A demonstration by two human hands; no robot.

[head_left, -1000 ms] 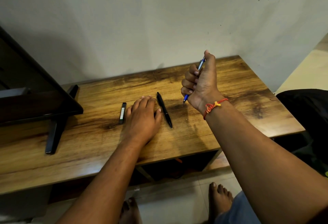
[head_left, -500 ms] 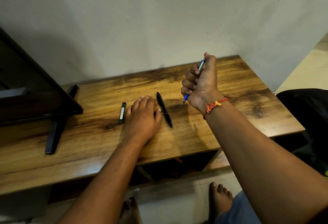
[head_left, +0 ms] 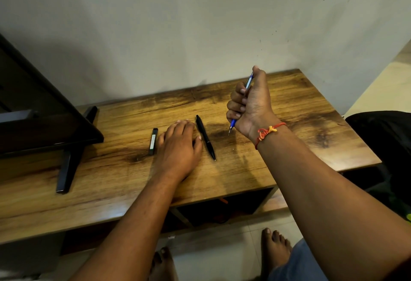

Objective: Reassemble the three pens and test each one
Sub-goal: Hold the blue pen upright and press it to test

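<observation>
My right hand [head_left: 251, 105] grips a blue and silver pen [head_left: 232, 125] in a fist above the wooden table [head_left: 289, 147], its tip pointing down and my thumb on the top end. A black pen [head_left: 205, 137] lies on the table between my hands. My left hand [head_left: 178, 147] rests flat on the table, fingers straight, with its thumb near the black pen. A short dark pen piece with a pale label [head_left: 153, 141] lies just left of that hand. Anything beneath my left palm is hidden.
A dark screen [head_left: 33, 114] on a black stand foot [head_left: 66, 169] fills the table's left side. The wall runs along the back edge. A dark bag or seat [head_left: 382, 147] sits at the right. My bare feet [head_left: 274, 249] stand on the tiled floor below.
My right hand with the blue pen has dipped very slightly. The left hand and the pens on the table have not moved.
</observation>
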